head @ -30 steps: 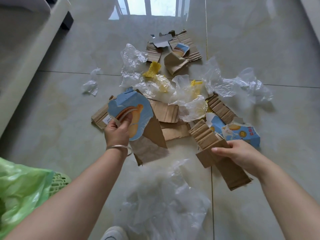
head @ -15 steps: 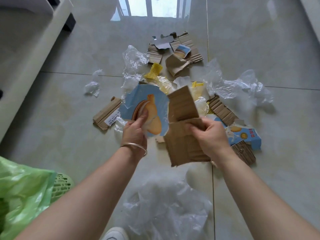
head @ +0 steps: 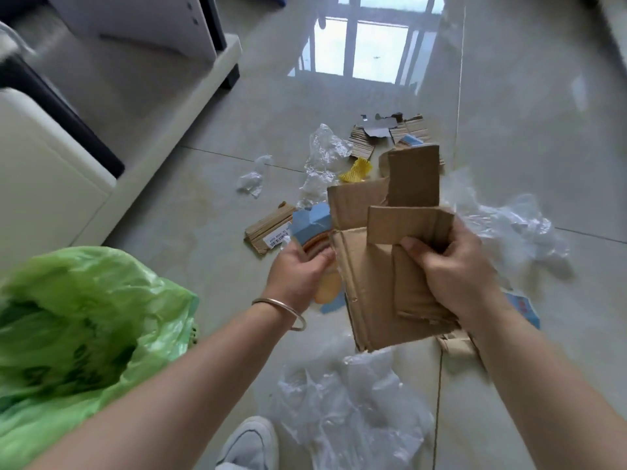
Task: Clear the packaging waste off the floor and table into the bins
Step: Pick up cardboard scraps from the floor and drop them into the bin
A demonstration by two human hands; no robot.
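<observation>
My right hand (head: 456, 266) grips a stack of brown cardboard pieces (head: 376, 290), held upright in front of me. Pressed against the stack's left edge, my left hand (head: 298, 269) holds a blue printed carton piece (head: 312, 223). A bin lined with a green bag (head: 78, 334) stands at lower left, beside my left forearm. More waste lies on the floor: a flattened cardboard strip with a label (head: 268, 228), clear plastic film (head: 325, 154), a yellow foam net (head: 356, 169), and cardboard scraps (head: 383, 132) farther back.
A large crumpled clear plastic sheet (head: 346, 408) lies by my white shoe (head: 251, 442). More clear plastic (head: 509, 225) spreads at right. A white sofa or cabinet base (head: 51, 171) runs along the left. Glossy tiled floor stretches beyond the pile.
I lifted the cardboard from the floor with my right hand and brought it against the blue carton piece. The view rose and turned left, showing more of the green bag.
</observation>
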